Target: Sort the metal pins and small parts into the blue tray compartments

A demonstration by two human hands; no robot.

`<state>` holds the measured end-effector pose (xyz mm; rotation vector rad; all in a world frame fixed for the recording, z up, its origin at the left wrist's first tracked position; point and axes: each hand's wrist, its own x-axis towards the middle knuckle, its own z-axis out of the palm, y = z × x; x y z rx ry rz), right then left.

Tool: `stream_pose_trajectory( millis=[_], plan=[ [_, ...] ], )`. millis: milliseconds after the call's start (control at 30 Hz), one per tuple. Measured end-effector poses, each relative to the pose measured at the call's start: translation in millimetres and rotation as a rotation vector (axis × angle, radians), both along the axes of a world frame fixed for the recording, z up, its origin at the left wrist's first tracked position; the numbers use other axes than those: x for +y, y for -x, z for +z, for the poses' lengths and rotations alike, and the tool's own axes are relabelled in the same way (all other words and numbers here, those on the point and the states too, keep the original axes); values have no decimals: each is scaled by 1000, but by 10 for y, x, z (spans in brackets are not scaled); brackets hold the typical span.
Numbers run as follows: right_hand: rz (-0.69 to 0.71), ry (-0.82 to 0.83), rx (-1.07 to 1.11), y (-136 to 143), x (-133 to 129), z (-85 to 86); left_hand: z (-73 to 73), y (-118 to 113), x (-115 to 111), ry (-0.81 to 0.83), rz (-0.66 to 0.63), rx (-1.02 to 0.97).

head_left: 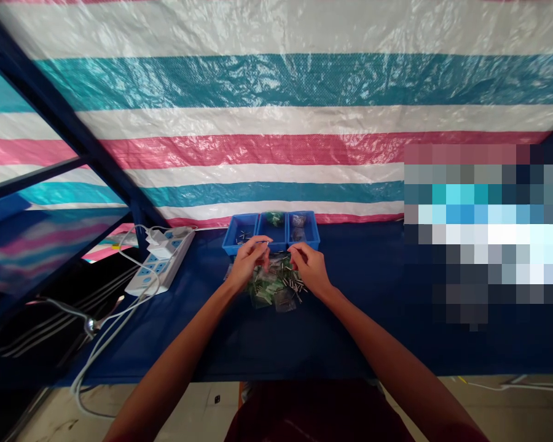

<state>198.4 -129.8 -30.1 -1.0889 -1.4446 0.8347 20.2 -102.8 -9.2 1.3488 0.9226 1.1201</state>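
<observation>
A table carries three bins at its far edge and, nearer, piled small bags and metal pins. Above, the right hand presses fingertips together, contents unclear; the left hand pinches a tiny piece.

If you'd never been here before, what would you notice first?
Probably the shiny striped sheet behind the table. Below it, the left hand and right hand are over packets and thin metal pieces, before three blue bins. A white power strip lies to their left.
</observation>
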Motion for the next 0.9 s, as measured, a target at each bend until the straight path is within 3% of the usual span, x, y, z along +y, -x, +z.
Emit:
stream_pose_trajectory(
  millis=[133, 467, 700, 900],
  plan=[
    [-5, -17, -4, 0, 5, -2, -29, 2, 3, -81, -14, 105],
    [0, -29, -28, 3, 10, -10, -15, 2, -8, -119, -15, 155],
    [-18, -44, -47, 7, 2, -6, -71, 11, 46, -150, 84, 50],
    [-23, -47, -67, 5, 9, -11, -81, 9, 35, -157, 49, 98]
  ],
)
